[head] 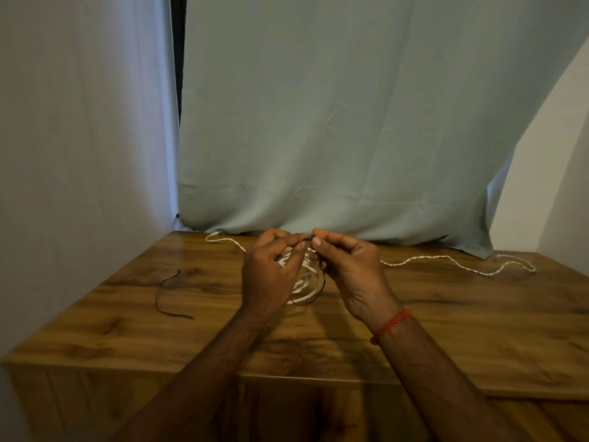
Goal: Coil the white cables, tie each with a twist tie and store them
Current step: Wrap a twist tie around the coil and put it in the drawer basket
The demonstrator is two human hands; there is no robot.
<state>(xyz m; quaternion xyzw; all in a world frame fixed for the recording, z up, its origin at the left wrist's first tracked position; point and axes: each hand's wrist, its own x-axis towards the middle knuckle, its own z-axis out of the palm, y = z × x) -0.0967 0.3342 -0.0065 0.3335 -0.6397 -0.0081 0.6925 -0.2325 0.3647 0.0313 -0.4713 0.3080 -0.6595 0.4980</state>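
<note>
**Friend:** What is in front of you, starting from the left?

**Me:** A wooden table (446,330) with a dark grain, and cloth hanging behind it: white drape (79,122) on the left, pale green curtain (318,122) in the middle. Far left on the wood lies a spare tie (172,295), thin, black and bent into a loose curve, well apart from my hands.

**Friend:** And the cable?

**Me:** A twisted white tail (223,241) runs along the back edge towards my left hand (271,269). The coiled white cable (302,283) sits between my two hands at the middle of the table, its loops bunched into a rough ring. I cannot tell whether its lower edge touches the wood.

**Friend:** What are your fingers doing?

**Me:** On the left hand, the thumb and forefinger are pinched on one end of a black twist tie (323,280). The other fingers curl in against the loops. The tie runs down the coil's right side and under its bottom. My right hand (347,269) pinches the other end between thumb and forefinger, with the remaining fingers curled loosely. The two pinches nearly meet above the coil.

**Friend:** Anything further right?

**Me:** A red thread bracelet (390,325) is on my right wrist. Beyond that hand, a long twisted white strand (459,264) snakes across the table to the far right edge. I cannot tell whether it belongs to the coil.
</note>
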